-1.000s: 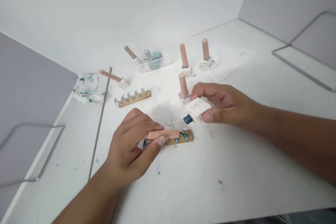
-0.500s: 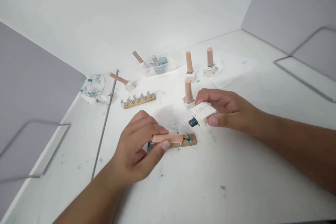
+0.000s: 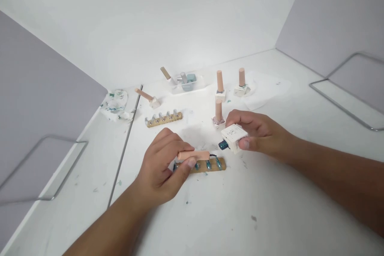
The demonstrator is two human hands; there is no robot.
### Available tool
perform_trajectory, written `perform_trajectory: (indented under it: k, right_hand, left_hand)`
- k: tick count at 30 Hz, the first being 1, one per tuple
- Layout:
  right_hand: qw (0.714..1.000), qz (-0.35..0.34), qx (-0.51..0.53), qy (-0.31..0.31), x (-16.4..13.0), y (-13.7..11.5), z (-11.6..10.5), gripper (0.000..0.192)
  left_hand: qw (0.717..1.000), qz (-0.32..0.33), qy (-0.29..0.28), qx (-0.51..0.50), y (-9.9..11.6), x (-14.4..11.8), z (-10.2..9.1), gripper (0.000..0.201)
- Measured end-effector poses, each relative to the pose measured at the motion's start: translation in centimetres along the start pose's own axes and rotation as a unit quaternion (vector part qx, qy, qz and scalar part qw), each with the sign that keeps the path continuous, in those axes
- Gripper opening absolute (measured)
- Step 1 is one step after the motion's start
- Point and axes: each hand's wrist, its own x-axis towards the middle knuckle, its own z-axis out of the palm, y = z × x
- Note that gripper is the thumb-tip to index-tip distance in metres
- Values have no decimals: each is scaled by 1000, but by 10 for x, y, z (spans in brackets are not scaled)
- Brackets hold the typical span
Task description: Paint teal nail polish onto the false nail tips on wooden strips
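Head view: my left hand (image 3: 162, 166) pinches the brush cap (image 3: 193, 155) over the nail strip (image 3: 207, 165); my right hand (image 3: 258, 134) grips the tilted polish bottle (image 3: 234, 138). Painting step; next stroke needs a steady tip.

White table (image 3: 270, 216); white back wall (image 3: 150, 28); grey side panels (image 3: 39, 88)

Bright even light, soft shadows (faint), slight blur, edges distorted w/ wide-angle

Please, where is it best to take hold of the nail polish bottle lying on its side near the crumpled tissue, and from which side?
Probably grip the bottle lying on its side by its long cap, from above, fingers across it: the cap slants free above the table, and the small square base sits low.
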Motion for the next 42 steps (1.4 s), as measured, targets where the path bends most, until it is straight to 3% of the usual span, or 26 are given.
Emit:
perform_trajectory:
  k: [17, 20, 27, 34, 42]
  right_hand:
    - [1000, -16, -8, -15, 0, 2, -2, 29]
    - [1000, -14, -3, -21, 0, 1, -2, 29]
    - [998, 28, 21, -46, 0, -1, 2, 31]
    - [994, 68, 87, -25, -1, 0, 6, 43]
    - [991, 48, 117, -47, -1, -4, 10, 40]
  left_hand:
    - [999, 26, -28, 8, 0, 0, -2, 11]
    - [1000, 19, 2, 19, -1, -3, -5, 10]
    - [991, 19, 131, 0, -2, -16, -8, 20]
    - [990, 60, 124, 1, 6, -11, -6, 20]
    - [992, 53, 115, 24, 11, -9, -3, 19]
